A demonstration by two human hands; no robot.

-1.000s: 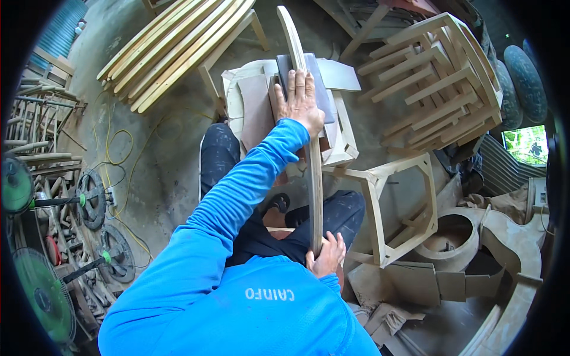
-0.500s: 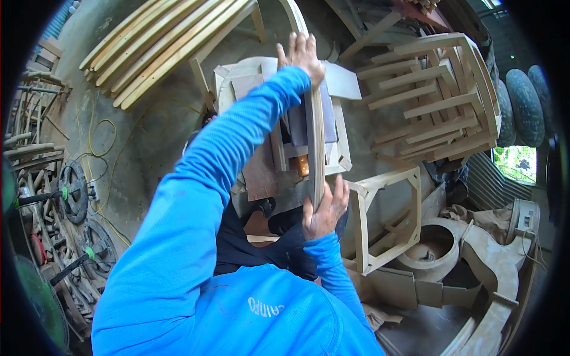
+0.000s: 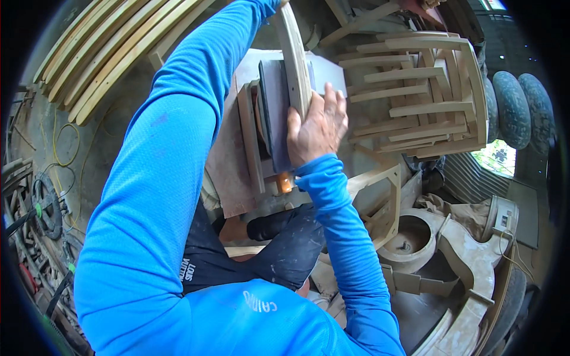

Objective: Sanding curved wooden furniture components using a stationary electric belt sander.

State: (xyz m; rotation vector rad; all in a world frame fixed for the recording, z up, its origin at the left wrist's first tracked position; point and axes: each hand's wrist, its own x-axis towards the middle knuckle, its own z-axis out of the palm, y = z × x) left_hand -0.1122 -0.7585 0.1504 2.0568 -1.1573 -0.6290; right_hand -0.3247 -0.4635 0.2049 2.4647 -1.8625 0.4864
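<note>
Curved wooden slat point(image 3: 295, 56) standing on edge against the grey sanding surface point(image 3: 274, 113) of a dusty machine point(image 3: 237, 160). Right hand point(image 3: 317, 127) laid on the slat's lower end, fingers point(image 3: 332, 101) spread flat over its right face, pressing rather than wrapped around; thumb toward the grey surface on the left. Slat running up and away from these fingers toward the top rim. Left arm in a blue sleeve point(image 3: 172, 136) stretched up along the slat's far end; left hand out of view past the top edge, so its grasp cannot be told. Right of the fingers, stacked chair frames point(image 3: 415, 95); far to the left, a bundle of bent slats point(image 3: 113, 53). Below the right hand, an orange part point(image 3: 284, 184) on the machine.
</note>
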